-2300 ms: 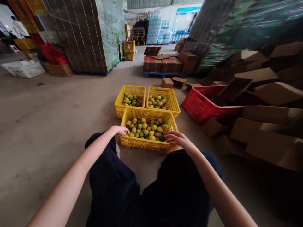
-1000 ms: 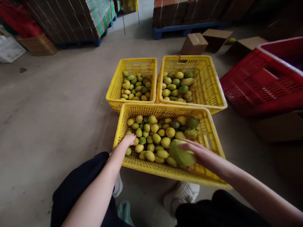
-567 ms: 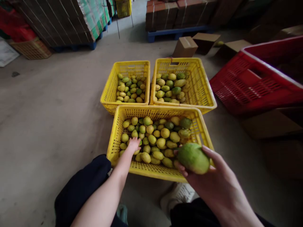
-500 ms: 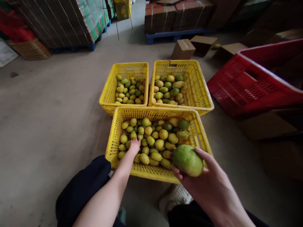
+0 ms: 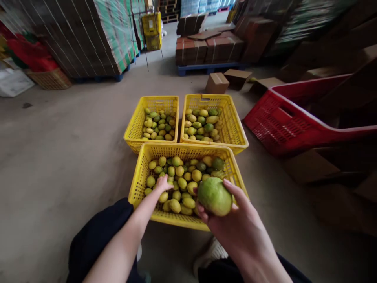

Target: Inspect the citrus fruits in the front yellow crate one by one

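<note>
My right hand [image 5: 235,212] is wrapped round a large green lemon [image 5: 215,196], which it holds up over the near yellow crate [image 5: 188,225]. Inside that crate lie many loose lemons [image 5: 174,205], some yellow and some green. My left hand [image 5: 163,183] reaches down among them on the left side, with thumb and fingers apart. It touches or nearly touches the fruit there; its fingertips are partly hidden, and no lifted lemon shows in it.
Behind the near crate stand two more yellow crates, left [image 5: 129,131] and right [image 5: 232,125], partly filled with lemons. A red crate [image 5: 282,122] is on the right, near cardboard boxes [image 5: 217,83]. Loaded pallets [image 5: 209,69] stand farther back.
The view has tilted up, showing more of the background. My left hand has shifted slightly among the lemons. The green lemon stays in my right hand.
</note>
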Demonstrator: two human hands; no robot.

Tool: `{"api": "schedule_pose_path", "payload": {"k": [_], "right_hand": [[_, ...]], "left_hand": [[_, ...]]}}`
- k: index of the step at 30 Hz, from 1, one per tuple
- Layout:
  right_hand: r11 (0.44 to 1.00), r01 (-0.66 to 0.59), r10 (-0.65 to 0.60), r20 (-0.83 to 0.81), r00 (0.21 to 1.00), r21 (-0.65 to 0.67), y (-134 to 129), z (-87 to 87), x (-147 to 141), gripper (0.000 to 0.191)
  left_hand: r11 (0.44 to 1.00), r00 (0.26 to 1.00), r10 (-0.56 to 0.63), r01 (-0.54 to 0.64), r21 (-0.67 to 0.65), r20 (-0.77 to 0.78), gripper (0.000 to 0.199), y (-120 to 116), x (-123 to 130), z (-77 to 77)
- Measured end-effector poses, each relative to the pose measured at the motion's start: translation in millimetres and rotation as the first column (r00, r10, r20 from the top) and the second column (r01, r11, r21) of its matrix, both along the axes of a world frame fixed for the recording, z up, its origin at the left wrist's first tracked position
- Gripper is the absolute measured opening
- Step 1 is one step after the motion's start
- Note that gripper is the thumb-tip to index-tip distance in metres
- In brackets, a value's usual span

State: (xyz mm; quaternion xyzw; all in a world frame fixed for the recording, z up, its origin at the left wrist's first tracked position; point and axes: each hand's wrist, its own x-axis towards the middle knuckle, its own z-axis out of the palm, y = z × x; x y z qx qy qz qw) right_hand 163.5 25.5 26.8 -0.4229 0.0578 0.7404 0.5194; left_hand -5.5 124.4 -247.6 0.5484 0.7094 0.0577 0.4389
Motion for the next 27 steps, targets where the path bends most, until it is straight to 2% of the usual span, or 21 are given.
{"api": "schedule_pose_path", "payload": {"k": [2, 5, 7, 9, 10, 12, 13, 15, 16, 18, 21, 23, 24, 27], "right_hand": [[1.0, -0.014, 0.014, -0.01, 1.0, 0.017, 2, 6.8, -2, 0.023], [0.997, -0.045, 0.047, -0.026, 0.999, 0.065, 5, 16.4, -8, 0.024], [0.991, -0.075, 0.077, -0.013, 0.997, 0.115, 8, 21.5, -14, 0.024], [0.983, -0.08, 0.076, 0.033, 0.997, 0.165, 10, 24.6, -21, 0.023], [0.978, -0.074, 0.063, 0.064, 0.996, 0.196, 11, 25.2, -26, 0.023], [0.96, -0.065, 0.028, 0.139, 0.99, 0.273, 12, 24.4, -34, 0.022], [0.946, -0.073, 0.014, 0.186, 0.982, 0.315, 11, 23.0, -37, 0.022], [0.917, -0.115, -0.003, 0.296, 0.955, 0.382, 10, 19.2, -41, 0.024], [0.906, -0.138, -0.013, 0.351, 0.936, 0.4, 10, 17.1, -41, 0.025], [0.894, -0.165, -0.038, 0.438, 0.898, 0.416, 8, 13.7, -40, 0.026], [0.88, -0.174, -0.092, 0.52, 0.849, 0.441, 6, 12.6, -37, 0.025], [0.864, -0.175, -0.128, 0.542, 0.831, 0.472, 6, 13.8, -36, 0.025], [0.856, -0.167, -0.148, 0.542, 0.827, 0.489, 7, 14.3, -36, 0.025], [0.838, -0.084, -0.238, 0.5, 0.833, 0.539, 13, 13.1, -35, 0.027]], "left_hand": [[0.998, 0.988, 0.07, -0.07, -0.005, 0.139, 0.039, 12, -5, 30.0], [0.991, 0.909, 0.135, -0.127, -0.046, 0.395, 0.029, 33, -10, 90.7], [0.989, 0.837, 0.149, -0.128, -0.076, 0.527, 0.037, 40, -14, 139.1], [0.987, 0.754, 0.158, -0.142, -0.078, 0.637, 0.047, 36, -19, 187.9], [0.984, 0.684, 0.172, -0.159, -0.085, 0.709, 0.05, 29, -22, 210.1], [0.961, 0.403, 0.256, -0.201, -0.188, 0.879, 0.05, 7, -27, 245.5], [0.951, 0.286, 0.285, -0.205, -0.232, 0.915, 0.049, -6, -29, 257.6], [0.94, 0.107, 0.296, -0.21, -0.27, 0.949, 0.045, -31, -29, 270.1], [0.938, 0.054, 0.286, -0.22, -0.269, 0.957, 0.041, -42, -27, 271.6], [0.927, -0.001, 0.259, -0.279, -0.249, 0.966, 0.036, -57, -21, 269.4], [0.92, -0.029, 0.168, -0.356, -0.167, 0.985, 0.037, -67, -8, 265.2], [0.921, -0.02, 0.072, -0.382, -0.074, 0.997, 0.042, -69, 0, 266.1], [0.914, 0.014, 0.032, -0.404, -0.023, 0.999, 0.045, -70, 3, 267.3], [0.869, 0.234, -0.035, -0.474, 0.145, 0.972, 0.046, -73, 8, 270.6]]}}
